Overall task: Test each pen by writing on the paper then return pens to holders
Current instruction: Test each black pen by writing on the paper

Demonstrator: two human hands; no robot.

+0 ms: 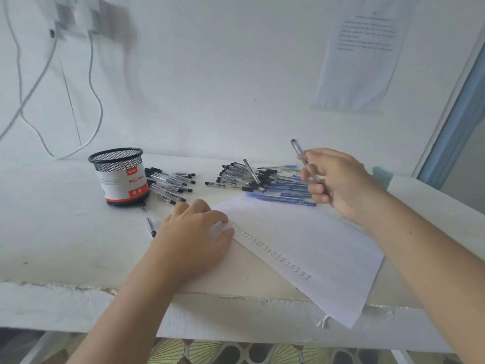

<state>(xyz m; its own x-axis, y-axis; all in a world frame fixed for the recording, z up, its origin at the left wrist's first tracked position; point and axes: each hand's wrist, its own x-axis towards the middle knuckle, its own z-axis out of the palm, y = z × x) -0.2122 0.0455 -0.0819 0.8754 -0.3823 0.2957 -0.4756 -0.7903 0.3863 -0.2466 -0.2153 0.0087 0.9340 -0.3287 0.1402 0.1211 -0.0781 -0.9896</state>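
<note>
Both hands are seen over the white table [65, 232]: the left hand [194, 232] is laid with relaxed, nearly straight fingers on the upper left corner of the paper [315, 253], pinning it. The right hand [341, 179] is curled round a clear pen [300, 153], held off the sheet at centre right of the frame with its dark end pointing up. The step in hand is judged to be the testing of this pen. It is best done if the tip is brought down just beside the column of written marks [270, 250], where bare paper is left, and a short stroke is made with light pressure. The sheet should be pressed flat by the left hand so that it cannot slide. Its lower right part overhangs the table edge, so writing there is better avoided. The pen is then to be dropped into the mesh holder [119, 177] at centre left, well apart from the right hand. Care is needed that tested and untested pens are not mixed, since a small pile [170, 182] lies just beside the holder, and a larger heap [241, 174] with blue pens [283, 197] lies at the paper's far edge. Whether the held pen is capped cannot be told, because its lower end is hidden inside the fingers. Whether any pens stand inside the holder cannot be made out. The marks are too small to be read, as is the printed sheet [367, 48] on the wall at upper right.
</note>
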